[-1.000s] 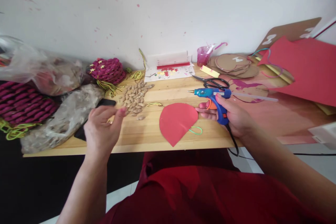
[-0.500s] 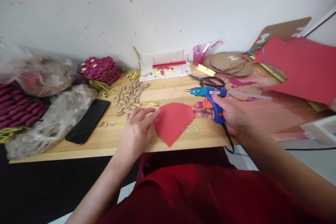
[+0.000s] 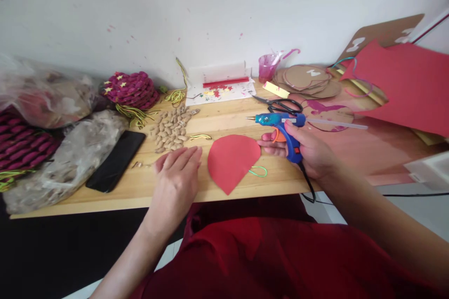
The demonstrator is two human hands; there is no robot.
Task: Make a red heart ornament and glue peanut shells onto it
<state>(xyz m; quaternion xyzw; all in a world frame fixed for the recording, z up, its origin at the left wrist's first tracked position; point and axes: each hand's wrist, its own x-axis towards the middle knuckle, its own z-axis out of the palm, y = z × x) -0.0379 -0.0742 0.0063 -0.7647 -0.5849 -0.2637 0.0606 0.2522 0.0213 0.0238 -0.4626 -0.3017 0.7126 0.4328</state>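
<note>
A blue hot glue gun (image 3: 289,126) with an orange trigger is held in my right hand (image 3: 312,149), its metal nozzle facing left and a clear glue stick out of its back. My right fingertips reach the right edge of a red paper piece (image 3: 233,161), rounded at the top and pointed toward me. A loop of green cord (image 3: 258,171) sticks out from under the paper. My left hand (image 3: 177,173) is left of the paper, apart from it, fingers stretched out with nothing seen in them. Just beyond those fingers lies a heap of peanuts (image 3: 171,128).
Black-handled scissors (image 3: 282,104) lie behind the glue gun. Cardboard discs (image 3: 305,79), a pink cup (image 3: 267,69) and red paper sheets (image 3: 410,84) are at the back right. A phone (image 3: 115,161), plastic bags (image 3: 70,163) and purple woven pieces (image 3: 131,88) occupy the left.
My left hand has let go of the red paper's left edge and moved left, toward the peanuts. My right hand keeps the glue gun in nearly the same place.
</note>
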